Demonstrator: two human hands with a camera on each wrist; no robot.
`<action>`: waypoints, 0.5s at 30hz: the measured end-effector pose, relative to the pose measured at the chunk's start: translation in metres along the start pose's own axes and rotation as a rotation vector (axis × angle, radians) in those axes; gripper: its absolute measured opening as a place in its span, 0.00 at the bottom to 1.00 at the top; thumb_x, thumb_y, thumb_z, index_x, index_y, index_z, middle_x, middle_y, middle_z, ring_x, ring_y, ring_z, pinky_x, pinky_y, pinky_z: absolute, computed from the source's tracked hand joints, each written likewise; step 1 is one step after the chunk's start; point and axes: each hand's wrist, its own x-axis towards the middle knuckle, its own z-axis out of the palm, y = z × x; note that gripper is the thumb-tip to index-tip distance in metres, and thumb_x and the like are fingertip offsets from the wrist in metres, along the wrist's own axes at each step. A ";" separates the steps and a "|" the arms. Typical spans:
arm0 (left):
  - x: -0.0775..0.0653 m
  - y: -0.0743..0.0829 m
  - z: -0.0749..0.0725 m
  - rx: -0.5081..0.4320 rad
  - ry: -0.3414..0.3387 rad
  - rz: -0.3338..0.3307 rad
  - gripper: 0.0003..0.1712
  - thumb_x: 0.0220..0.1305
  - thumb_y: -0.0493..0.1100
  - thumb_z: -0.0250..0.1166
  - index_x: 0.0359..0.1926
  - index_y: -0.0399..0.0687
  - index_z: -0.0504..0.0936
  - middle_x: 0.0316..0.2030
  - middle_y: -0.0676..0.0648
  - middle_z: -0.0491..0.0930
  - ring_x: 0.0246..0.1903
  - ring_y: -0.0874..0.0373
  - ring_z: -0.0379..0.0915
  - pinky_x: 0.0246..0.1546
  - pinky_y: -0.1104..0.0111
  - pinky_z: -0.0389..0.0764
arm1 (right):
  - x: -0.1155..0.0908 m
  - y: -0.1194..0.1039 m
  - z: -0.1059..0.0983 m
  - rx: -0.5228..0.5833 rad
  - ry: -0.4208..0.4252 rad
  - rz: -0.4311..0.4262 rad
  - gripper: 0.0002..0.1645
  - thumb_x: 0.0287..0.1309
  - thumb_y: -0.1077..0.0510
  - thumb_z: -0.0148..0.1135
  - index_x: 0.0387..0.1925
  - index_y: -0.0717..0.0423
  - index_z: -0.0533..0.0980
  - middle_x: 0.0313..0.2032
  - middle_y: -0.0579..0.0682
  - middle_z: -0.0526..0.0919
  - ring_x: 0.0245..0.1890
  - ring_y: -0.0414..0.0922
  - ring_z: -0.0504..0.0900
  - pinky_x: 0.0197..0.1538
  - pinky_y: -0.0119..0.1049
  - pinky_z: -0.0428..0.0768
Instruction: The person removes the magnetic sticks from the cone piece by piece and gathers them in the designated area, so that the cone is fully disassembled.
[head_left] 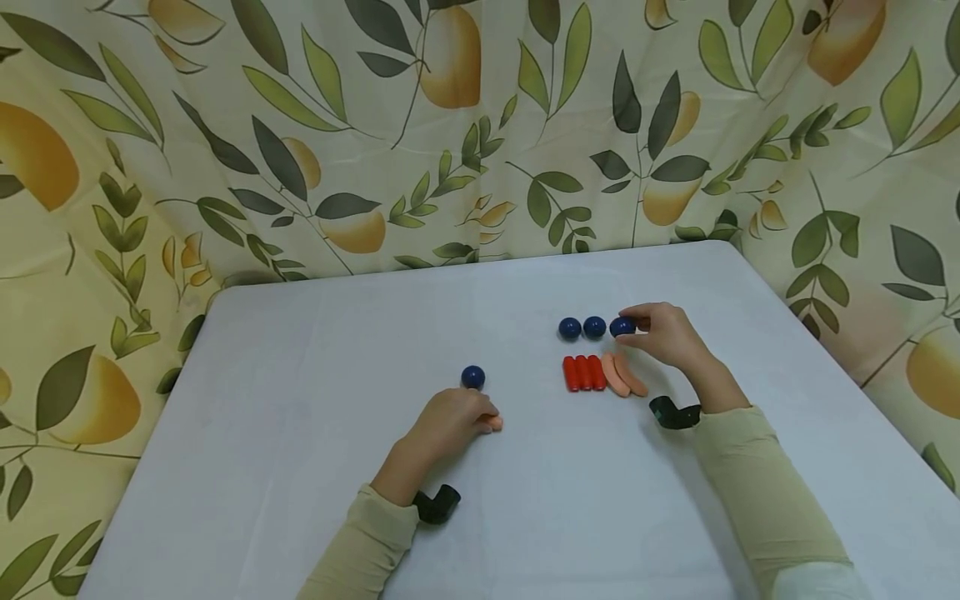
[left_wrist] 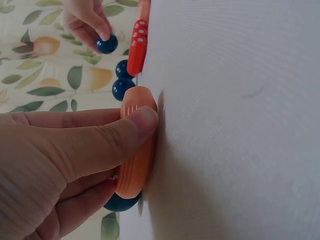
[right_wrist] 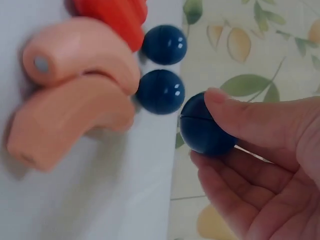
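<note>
My left hand (head_left: 450, 423) pinches an orange sausage-shaped piece (left_wrist: 136, 172) at the table surface, thumb across its side. Just beyond that hand sits a single blue ball (head_left: 473, 377). Farther right, my right hand (head_left: 666, 335) holds a blue ball (right_wrist: 202, 127) between thumb and fingers, at the right end of a row. Two more blue balls, a left one (head_left: 570, 328) and a middle one (head_left: 595, 327), complete the row. In front of them lie three red cylinders (head_left: 583, 373) side by side, with two curved orange sausage-shaped pieces (right_wrist: 80, 47) against their right side.
A white cloth covers the table (head_left: 322, 400). Behind it and at both sides hangs a curtain (head_left: 465, 167) printed with leaves and fruit. Each wrist carries a small black camera, the left one (head_left: 437, 505) and the right one (head_left: 675, 413).
</note>
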 end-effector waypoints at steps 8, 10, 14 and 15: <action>-0.001 0.002 -0.002 -0.027 0.032 0.008 0.11 0.55 0.46 0.65 0.36 0.45 0.85 0.33 0.53 0.83 0.36 0.59 0.78 0.38 0.71 0.75 | 0.017 0.012 0.002 -0.034 0.034 0.015 0.26 0.52 0.66 0.63 0.53 0.74 0.70 0.48 0.69 0.73 0.45 0.60 0.70 0.49 0.53 0.71; -0.002 0.002 -0.002 -0.024 0.034 0.007 0.11 0.55 0.46 0.65 0.36 0.45 0.85 0.33 0.53 0.83 0.36 0.59 0.78 0.38 0.71 0.75 | 0.020 0.015 0.004 -0.040 0.022 0.019 0.27 0.52 0.66 0.63 0.53 0.74 0.70 0.47 0.69 0.73 0.44 0.59 0.69 0.48 0.52 0.71; -0.002 0.001 -0.001 -0.017 0.036 0.006 0.11 0.55 0.47 0.65 0.36 0.45 0.85 0.34 0.54 0.83 0.36 0.60 0.78 0.38 0.72 0.75 | 0.026 0.019 0.007 -0.055 0.017 0.016 0.27 0.51 0.65 0.63 0.53 0.74 0.70 0.46 0.68 0.74 0.42 0.58 0.70 0.47 0.51 0.72; -0.002 0.001 -0.001 -0.017 0.036 0.006 0.11 0.55 0.47 0.65 0.36 0.45 0.85 0.34 0.53 0.83 0.36 0.60 0.78 0.38 0.72 0.75 | 0.028 0.019 0.007 -0.057 0.016 0.018 0.27 0.51 0.65 0.63 0.52 0.74 0.70 0.46 0.68 0.74 0.42 0.58 0.70 0.47 0.51 0.72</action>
